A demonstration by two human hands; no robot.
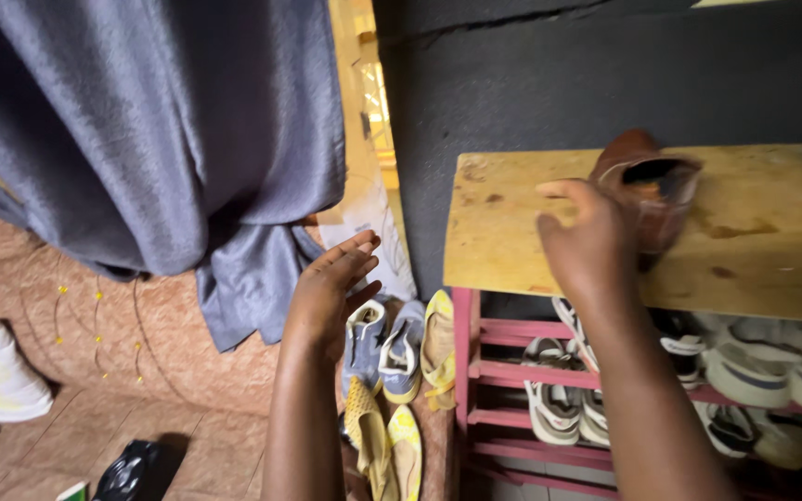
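Our right hand [587,237] reaches a brown shoe [647,186] that sits on the wooden shelf top [754,232], upper right of the frame. We think the shoe is light and stiff, a bit smooth, so its open rim is the best place to hold. The right grip is apart, fingers near the rim. Our left hand [331,283] hangs flat and empty, mid frame, above the grey sneakers [384,345].
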